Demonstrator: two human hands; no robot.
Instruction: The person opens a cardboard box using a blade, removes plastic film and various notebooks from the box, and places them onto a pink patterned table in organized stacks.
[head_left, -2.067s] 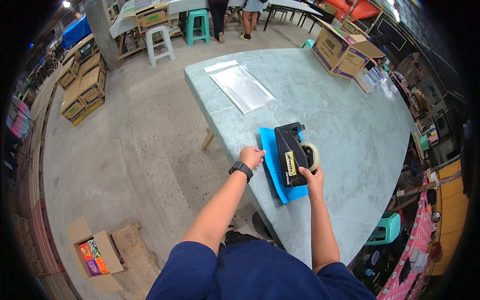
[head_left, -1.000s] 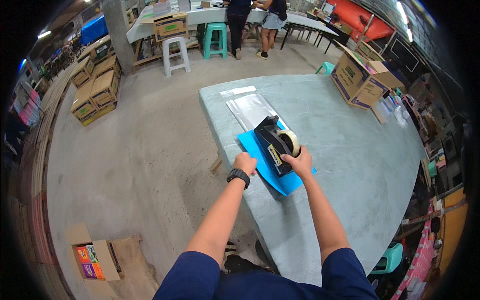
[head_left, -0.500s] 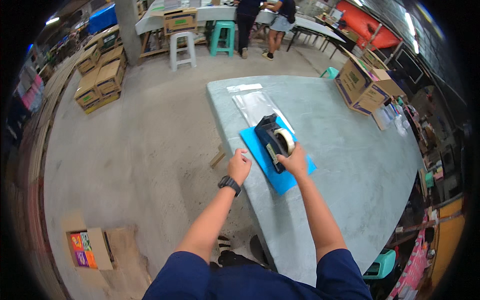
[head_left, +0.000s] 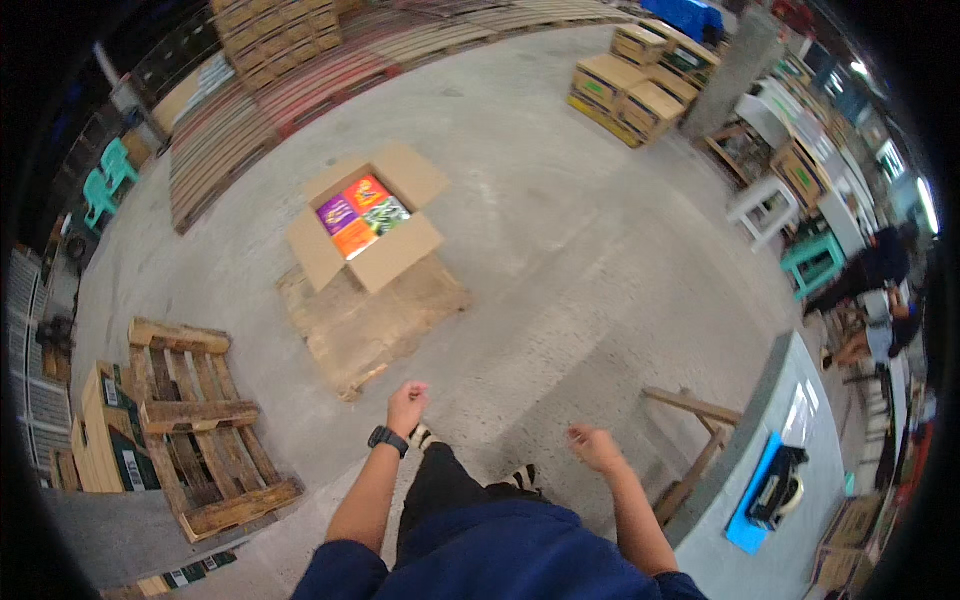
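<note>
I judged that steady footing mattered, my left shoe [head_left: 424, 436] kept clear of the flat brown sheet [head_left: 390, 320] on the floor [head_left: 560, 330], at whose far edge stood the open carton [head_left: 402, 258] of bright packs [head_left: 362, 215]. My left grip [head_left: 406, 408], curled with nothing visible in it, hung nearest that sheet. My right grip [head_left: 595, 448], half curled and seemingly empty, was nearest the wooden leg [head_left: 685, 402], so I reckoned on tucking that arm in. On the desk [head_left: 780, 560] the tape dispenser [head_left: 778, 490] rested on the blue sheet [head_left: 745, 525].

The packs' lower sides were hidden inside the carton; how tightly either grip closed I couldn't tell, the right being blurred; the desk's near end was cut off.
</note>
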